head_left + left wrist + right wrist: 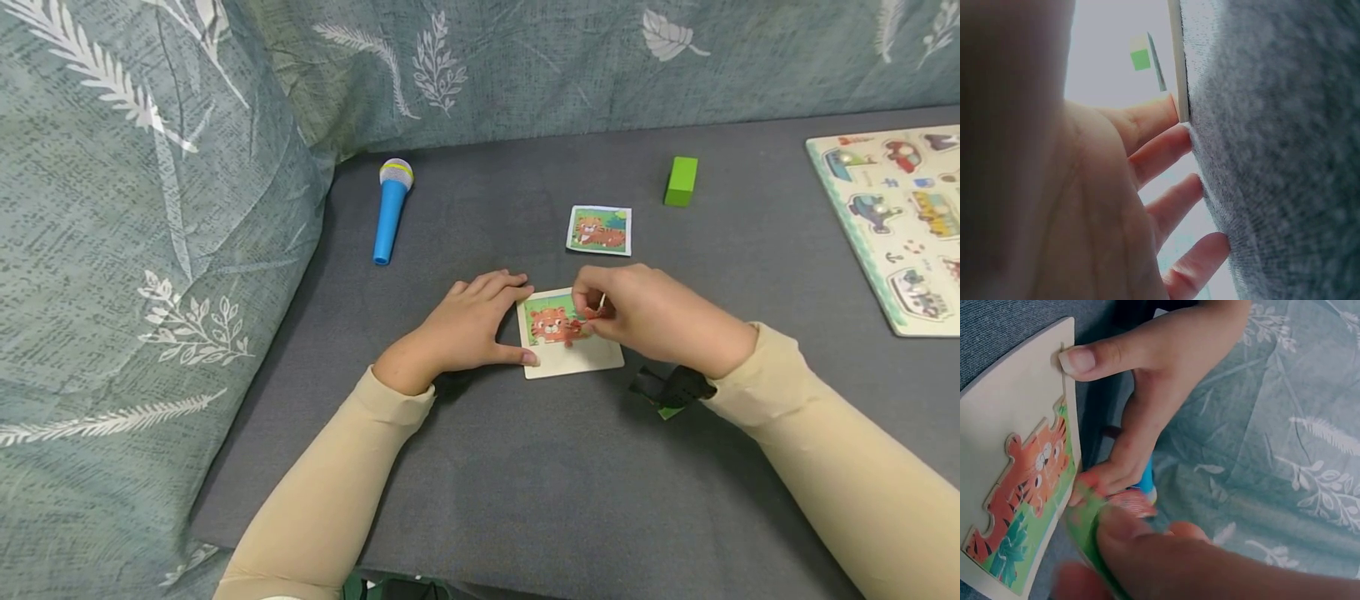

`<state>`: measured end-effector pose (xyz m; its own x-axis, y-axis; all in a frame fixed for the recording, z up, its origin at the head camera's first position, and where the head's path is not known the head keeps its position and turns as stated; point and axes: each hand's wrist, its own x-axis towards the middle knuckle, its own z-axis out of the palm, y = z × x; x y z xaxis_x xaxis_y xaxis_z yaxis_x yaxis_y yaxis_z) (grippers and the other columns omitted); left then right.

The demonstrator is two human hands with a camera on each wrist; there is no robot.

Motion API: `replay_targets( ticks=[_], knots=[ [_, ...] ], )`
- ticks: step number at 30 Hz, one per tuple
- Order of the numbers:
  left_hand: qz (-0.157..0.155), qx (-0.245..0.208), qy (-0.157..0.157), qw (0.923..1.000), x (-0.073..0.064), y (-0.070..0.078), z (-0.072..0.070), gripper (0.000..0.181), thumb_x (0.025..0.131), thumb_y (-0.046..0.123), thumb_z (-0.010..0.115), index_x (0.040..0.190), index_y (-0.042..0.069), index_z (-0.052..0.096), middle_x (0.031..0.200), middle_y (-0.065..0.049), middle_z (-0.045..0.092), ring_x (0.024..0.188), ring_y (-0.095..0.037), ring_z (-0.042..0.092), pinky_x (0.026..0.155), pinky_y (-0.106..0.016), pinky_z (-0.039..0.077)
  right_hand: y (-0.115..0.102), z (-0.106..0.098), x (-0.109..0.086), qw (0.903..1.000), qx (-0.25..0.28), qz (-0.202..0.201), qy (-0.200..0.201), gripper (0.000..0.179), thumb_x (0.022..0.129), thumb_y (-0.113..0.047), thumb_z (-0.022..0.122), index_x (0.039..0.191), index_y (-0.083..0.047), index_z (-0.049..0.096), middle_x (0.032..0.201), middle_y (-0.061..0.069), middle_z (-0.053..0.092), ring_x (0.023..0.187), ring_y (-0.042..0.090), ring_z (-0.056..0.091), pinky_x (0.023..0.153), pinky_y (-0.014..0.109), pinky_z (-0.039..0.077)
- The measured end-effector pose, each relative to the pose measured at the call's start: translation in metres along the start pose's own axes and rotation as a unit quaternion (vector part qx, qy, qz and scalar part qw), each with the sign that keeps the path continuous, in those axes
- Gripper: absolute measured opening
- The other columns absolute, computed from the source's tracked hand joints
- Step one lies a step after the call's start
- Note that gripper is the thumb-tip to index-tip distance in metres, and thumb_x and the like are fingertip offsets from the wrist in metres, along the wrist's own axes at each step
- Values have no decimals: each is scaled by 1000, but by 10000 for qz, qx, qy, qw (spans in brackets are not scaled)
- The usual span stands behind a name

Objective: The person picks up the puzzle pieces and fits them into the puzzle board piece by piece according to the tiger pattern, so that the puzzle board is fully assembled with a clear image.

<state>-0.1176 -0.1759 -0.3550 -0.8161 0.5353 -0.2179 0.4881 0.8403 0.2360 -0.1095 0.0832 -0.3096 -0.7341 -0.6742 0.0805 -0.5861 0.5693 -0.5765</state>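
Note:
A wooden jigsaw board (573, 360) with a partly filled tiger picture (550, 325) lies in the middle of the table. My left hand (480, 323) rests at its left edge, with the thumb on the near left corner and the fingers spread toward the far left corner. Over the board's right part, my right hand (645, 317) pinches a puzzle piece. In the right wrist view that puzzle piece (1085, 519) is blurred, green with some red. On the board there, bare wood shows beside the fitted tiger pieces (1029, 465).
Behind the board lies a small tiger picture card (600, 231). Farther back are a green block (681, 181) and a blue toy microphone (392, 212). A vehicle puzzle board (900, 250) lies at right. Something green (669, 412) shows partly below the right wrist's black strap (678, 385).

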Motion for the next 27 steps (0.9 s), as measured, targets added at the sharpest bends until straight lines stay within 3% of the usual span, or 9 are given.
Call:
replay_targets(
  ticks=[7, 12, 18, 27],
  knots=[
    [-26, 67, -36, 10000, 1, 1, -1, 100, 88, 70, 72, 163, 13, 38, 169, -3, 30, 157, -25, 20, 118, -53, 26, 2, 1, 1, 9996, 275, -33, -80, 30, 85, 12, 77, 98, -12, 65, 87, 2, 69, 83, 20, 67, 69, 39, 53],
    [-34, 33, -58, 10000, 1, 1, 0, 100, 88, 69, 72, 163, 13, 38, 169, -3, 30, 158, -25, 20, 118, -54, 26, 3, 2, 1, 9981, 583, 150, -162, 28, 85, 10, 80, 91, -11, 63, 83, 1, 70, 77, 17, 66, 67, 37, 52],
    [-35, 32, -67, 10000, 1, 1, -1, 100, 88, 70, 73, 163, 13, 38, 169, -3, 30, 158, -25, 20, 118, -54, 25, 6, 3, 2, 9982, 429, 355, -205, 21, 88, 3, 82, 86, -11, 66, 77, -2, 70, 69, 14, 62, 64, 36, 50],
    [-17, 44, -44, 10000, 1, 1, 0, 100, 88, 69, 72, 163, 13, 38, 169, -4, 30, 157, -25, 20, 119, -54, 25, 9, 17, 5, 9978, 532, 330, -224, 22, 84, 7, 83, 88, -11, 71, 80, -1, 69, 74, 16, 63, 66, 35, 50]
  ],
)
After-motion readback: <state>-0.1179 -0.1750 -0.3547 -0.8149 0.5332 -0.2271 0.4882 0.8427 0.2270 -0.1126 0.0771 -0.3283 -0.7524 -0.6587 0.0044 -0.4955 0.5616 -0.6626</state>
